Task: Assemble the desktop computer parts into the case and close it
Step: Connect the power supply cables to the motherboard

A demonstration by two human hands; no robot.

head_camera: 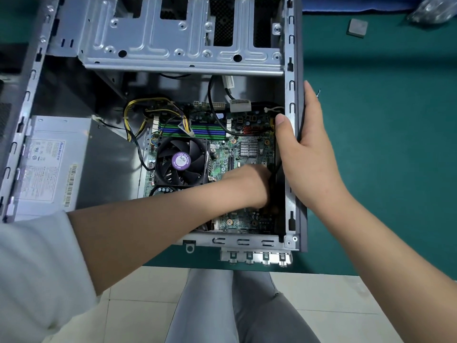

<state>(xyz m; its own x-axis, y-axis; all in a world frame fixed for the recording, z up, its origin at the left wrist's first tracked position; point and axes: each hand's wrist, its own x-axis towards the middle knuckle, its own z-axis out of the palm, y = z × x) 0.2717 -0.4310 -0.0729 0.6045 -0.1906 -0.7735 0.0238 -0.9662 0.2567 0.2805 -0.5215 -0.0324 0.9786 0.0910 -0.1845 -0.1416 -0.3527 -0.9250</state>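
— Where's everything?
— The open grey metal computer case [291,169] lies on the green desk [383,169]. The right hand [306,154] grips its right wall.
— And the left hand [249,184]?
— Curled on a black upright card [278,194], long axis near-to-far, beside that wall.

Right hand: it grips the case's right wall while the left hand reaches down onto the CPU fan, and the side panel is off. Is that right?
Not quite. In the head view the left hand is not on the fan; it reaches down to the right of it, at a black card beside the case wall. The right hand does grip that wall, and the case is open.
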